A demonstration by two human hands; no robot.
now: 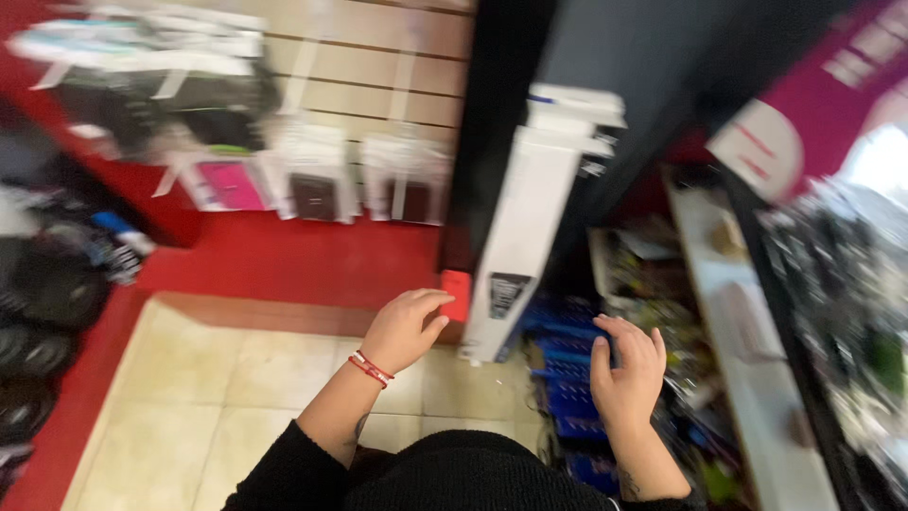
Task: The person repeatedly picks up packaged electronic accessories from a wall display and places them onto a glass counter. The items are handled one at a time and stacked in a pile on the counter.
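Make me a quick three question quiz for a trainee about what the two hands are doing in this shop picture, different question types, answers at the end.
1. True or false: the left hand grips a small flat red rectangular item.
2. Multiple choice: the right hand hovers, fingers spread, over A) stacked blue packages, B) a black tyre, C) a pink sign.
3. Fill in: the tall white cardboard box stands between the two hands on the beige tiled ____.

Key: 1 true. 2 A. 3 floor.
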